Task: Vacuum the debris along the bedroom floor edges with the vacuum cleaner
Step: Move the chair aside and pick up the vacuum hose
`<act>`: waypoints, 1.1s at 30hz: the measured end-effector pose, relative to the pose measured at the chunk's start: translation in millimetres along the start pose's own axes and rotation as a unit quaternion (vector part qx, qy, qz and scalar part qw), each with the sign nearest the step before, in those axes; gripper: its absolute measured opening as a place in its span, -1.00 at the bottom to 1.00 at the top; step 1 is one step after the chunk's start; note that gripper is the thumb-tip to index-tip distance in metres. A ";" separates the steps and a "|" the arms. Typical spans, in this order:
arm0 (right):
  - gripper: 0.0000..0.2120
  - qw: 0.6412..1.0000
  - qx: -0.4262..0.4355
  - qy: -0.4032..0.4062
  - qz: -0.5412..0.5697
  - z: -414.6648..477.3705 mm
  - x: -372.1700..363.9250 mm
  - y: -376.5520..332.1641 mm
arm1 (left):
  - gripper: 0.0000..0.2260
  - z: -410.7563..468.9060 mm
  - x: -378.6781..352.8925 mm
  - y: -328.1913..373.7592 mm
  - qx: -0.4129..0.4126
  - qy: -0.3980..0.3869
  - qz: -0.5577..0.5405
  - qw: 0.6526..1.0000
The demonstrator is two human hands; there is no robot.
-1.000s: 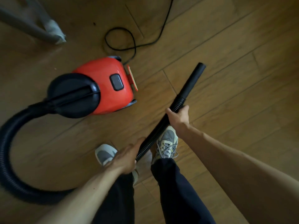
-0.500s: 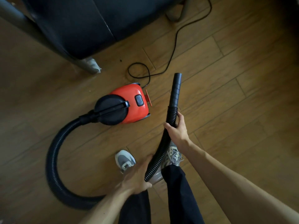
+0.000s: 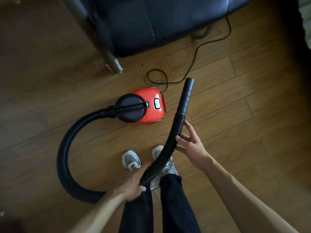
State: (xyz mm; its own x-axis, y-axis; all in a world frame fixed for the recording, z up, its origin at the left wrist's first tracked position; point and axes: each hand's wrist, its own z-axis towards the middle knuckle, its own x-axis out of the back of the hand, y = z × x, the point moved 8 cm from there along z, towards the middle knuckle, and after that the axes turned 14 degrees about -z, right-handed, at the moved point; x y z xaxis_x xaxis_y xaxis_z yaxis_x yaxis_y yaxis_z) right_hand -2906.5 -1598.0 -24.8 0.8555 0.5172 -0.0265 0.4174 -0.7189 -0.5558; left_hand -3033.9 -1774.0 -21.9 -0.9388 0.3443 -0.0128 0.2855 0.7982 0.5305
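Left hand (image 3: 133,182) clamps the black ribbed vacuum hose (image 3: 168,148) low for support. The right hand (image 3: 190,145) curls round it higher, steering the raised nozzle. The red canister vacuum cleaner (image 3: 146,105) sits on the wooden floor (image 3: 235,115).

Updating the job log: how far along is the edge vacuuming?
Early stage. Done: the vacuum cleaner sits on the floor with its cord trailing away; whether it runs cannot be told. In hand: left hand and right hand both hold the hose, the nozzle apparently raised, aimed toward the dark furniture. Left: specks lie by the furniture leg, so the edges look untouched.
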 end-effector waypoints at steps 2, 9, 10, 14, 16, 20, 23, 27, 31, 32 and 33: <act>-0.36 1.000 0.005 -0.014 -0.018 -1.5 -6.5 -3.4 | -0.24 -6.0 0.3 -5.3 -0.002 0.015 -0.030 0.999; -0.47 0.983 0.029 -0.112 -0.142 -2.6 -63.1 -31.5 | -0.30 -39.5 -1.2 -39.9 -0.013 0.110 -0.085 0.990; -0.50 0.976 0.040 -0.133 -0.166 -4.1 -75.8 -38.8 | -0.29 -44.8 -2.4 -47.2 -0.011 0.127 -0.110 0.986; -0.58 0.934 0.092 -0.228 -0.258 -15.5 -134.6 -69.0 | -0.25 -72.3 1.7 -59.3 -0.045 0.222 -0.155 0.962; -0.57 0.912 0.121 -0.262 -0.292 -23.5 -167.5 -80.5 | -0.16 -87.1 8.0 -61.2 -0.072 0.269 -0.181 0.943; -0.53 0.856 0.185 -0.271 -0.400 -35.6 -236.7 -88.4 | 0.10 -110.4 13.8 -78.1 -0.130 0.360 -0.251 0.889; -0.47 0.810 0.229 -0.291 -0.455 -49.8 -289.5 -83.8 | 0.01 -124.0 13.2 -91.8 -0.143 0.397 -0.278 0.863; -0.69 0.752 0.258 -0.356 -0.492 -74.4 -356.3 -69.7 | -0.27 -134.7 4.8 -120.1 -0.128 0.441 -0.345 0.819; -0.63 0.712 0.224 -0.440 -0.500 -90.9 -412.7 -44.9 | -0.30 -156.4 10.5 -137.5 -0.157 0.488 -0.421 0.748; -0.58 0.706 0.212 -0.453 -0.501 -94.0 -424.9 -39.0 | -0.33 -161.4 11.8 -142.3 -0.169 0.494 -0.447 0.727; -0.55 0.699 0.205 -0.466 -0.503 -97.5 -437.2 -33.2 | -0.34 -165.6 11.6 -148.3 -0.180 0.498 -0.475 0.703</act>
State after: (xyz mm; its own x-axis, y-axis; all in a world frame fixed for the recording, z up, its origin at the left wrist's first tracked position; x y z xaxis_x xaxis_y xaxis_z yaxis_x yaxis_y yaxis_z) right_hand -3264.5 -1845.5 86.3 -0.4568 0.8806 0.1259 0.3771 0.3199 -0.8692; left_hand -3119.0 -1970.2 39.6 -0.3934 -0.9194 -0.0020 -0.4601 0.1950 0.8662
